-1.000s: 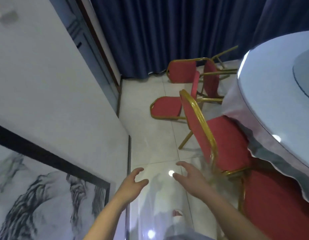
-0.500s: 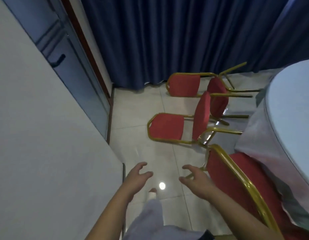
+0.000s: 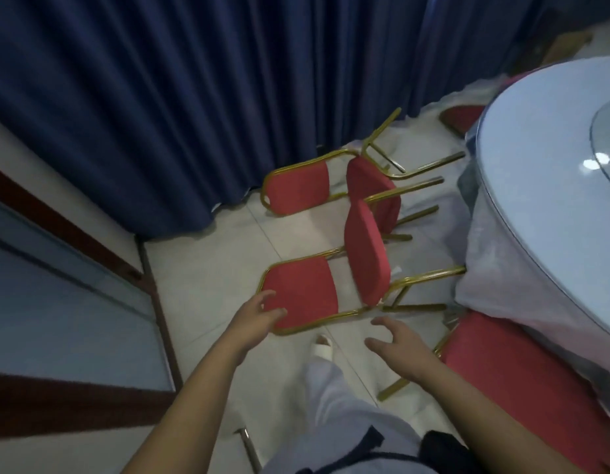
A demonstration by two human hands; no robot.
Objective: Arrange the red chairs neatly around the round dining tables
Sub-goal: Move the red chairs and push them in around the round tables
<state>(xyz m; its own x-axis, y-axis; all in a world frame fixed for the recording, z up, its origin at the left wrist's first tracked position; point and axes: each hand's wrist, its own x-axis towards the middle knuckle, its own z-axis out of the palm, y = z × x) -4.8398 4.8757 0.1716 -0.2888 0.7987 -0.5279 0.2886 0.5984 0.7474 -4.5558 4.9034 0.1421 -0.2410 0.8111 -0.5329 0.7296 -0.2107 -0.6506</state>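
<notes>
Head view is showing you closing in. A second ago both hands were hovering over bare floor beside the upright chair (image 3: 522,374). Now that chair is sitting at your lower right, tucked against the round table (image 3: 543,186), and the nearer fallen chair (image 3: 302,295) is lying directly under your reach. It is resting on its back with its legs pointing toward the table. The farther fallen chair (image 3: 296,191) is lying the same way just behind it, near the curtain (image 3: 160,97). Judging by this, one place is looking settled and you are starting on the next chair, which is needing to be stood up before it can go to the table.

Your left hand (image 3: 250,321) is spreading wide with its fingers loosely curved over the top corner of that chair's backrest. Whether they are already touching the frame, you cannot tell. Your right hand (image 3: 396,347) is also reaching with fingers spread wide, holding nothing, above the floor (image 3: 201,285) between the fallen chair and the upright one.
</notes>
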